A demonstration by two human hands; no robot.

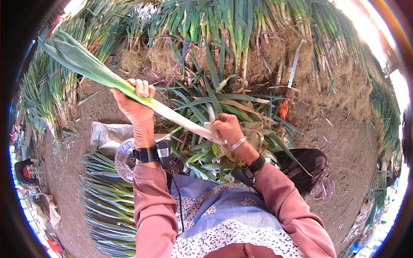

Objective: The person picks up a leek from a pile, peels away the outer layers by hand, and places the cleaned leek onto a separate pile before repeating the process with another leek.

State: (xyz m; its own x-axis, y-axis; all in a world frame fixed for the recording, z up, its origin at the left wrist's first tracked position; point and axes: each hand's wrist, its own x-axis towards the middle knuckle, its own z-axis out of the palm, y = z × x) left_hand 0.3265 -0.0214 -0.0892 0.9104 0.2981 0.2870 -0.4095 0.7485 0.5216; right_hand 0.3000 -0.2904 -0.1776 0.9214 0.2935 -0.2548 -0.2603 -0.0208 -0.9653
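Observation:
My left hand [137, 98] is wrapped round a long green onion [178, 118]. Its green leaf end points to the upper left and its white end slants down to the right. Close to that white end, my right hand [229, 129] is closed in a pinch on a whitish strip of onion skin [211, 112] that sticks up past the fingers. Loose green leaves and pale peelings [254, 139] lie in a heap under both hands.
Bundles of green onions with roots [241, 26] stand across the back. Trimmed onions [107, 202] lie in a row at the lower left. A long blade [294, 64] with an orange handle [283, 109] stands beyond the heap. A pale sack [107, 134] lies by my left wrist.

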